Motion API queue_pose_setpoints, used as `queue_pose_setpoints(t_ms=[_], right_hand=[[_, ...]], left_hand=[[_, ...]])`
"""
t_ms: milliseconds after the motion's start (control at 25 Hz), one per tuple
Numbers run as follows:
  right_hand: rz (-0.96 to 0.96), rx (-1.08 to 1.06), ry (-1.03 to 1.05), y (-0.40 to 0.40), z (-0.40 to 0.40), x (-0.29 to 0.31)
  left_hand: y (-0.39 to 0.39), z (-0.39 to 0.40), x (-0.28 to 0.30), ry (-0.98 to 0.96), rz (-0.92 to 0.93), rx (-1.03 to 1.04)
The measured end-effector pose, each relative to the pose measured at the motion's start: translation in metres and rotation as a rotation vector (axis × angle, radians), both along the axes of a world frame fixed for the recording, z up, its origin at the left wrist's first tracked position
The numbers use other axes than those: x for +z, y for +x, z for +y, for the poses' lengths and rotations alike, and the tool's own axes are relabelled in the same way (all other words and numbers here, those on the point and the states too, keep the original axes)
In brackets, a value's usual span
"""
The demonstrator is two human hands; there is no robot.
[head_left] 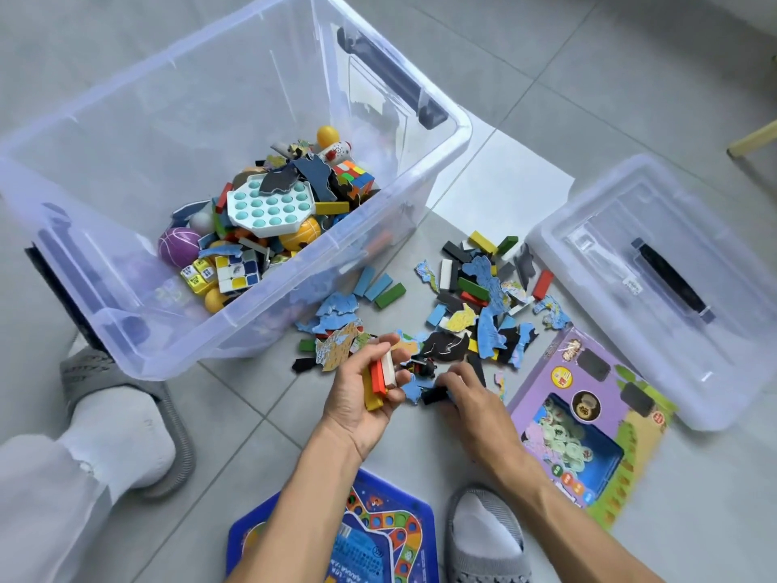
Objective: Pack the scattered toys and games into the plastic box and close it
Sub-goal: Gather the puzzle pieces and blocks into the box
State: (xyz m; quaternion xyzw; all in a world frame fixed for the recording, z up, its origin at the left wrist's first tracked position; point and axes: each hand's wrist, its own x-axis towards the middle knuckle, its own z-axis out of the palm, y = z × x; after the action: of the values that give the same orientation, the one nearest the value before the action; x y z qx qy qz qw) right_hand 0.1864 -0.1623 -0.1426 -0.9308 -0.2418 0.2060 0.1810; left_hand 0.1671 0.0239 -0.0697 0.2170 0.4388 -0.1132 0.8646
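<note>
While the left hand [365, 387] holds a small stack of coloured wooden blocks [380, 378] with its fingers curled round them, the right hand [466, 395] reaches down to the floor [630, 77], its fingers pinching a black block [433, 395] at the near edge of the scattered puzzle pieces and blocks [475, 305]. Left of that heap stands the clear plastic box [126, 132], open and partly filled with toys, its lid [656, 288] lying on the floor to the right, just beside a purple game box [588, 418].
</note>
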Motion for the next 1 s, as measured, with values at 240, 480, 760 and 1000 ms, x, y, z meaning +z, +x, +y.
queue_pose_setpoints(t_ms=[240,480,760,1000], right_hand=[[0.466,-0.613,0.402,0.002,0.014,0.022],[1.205,-0.833,1.099,0.013,0.067,0.167],[1.230,-0.884,1.167,0.077,0.186,0.295],[1.188,-0.911,1.152,0.069,0.159,0.273]], left_hand=[[-0.011,-0.008,0.004,0.116,0.111,-0.003],[-0.033,0.008,0.082,0.063,-0.030,0.165],[0.006,0.096,0.195,0.200,-0.236,0.430],[-0.022,0.104,0.190,0.217,-0.239,0.457]])
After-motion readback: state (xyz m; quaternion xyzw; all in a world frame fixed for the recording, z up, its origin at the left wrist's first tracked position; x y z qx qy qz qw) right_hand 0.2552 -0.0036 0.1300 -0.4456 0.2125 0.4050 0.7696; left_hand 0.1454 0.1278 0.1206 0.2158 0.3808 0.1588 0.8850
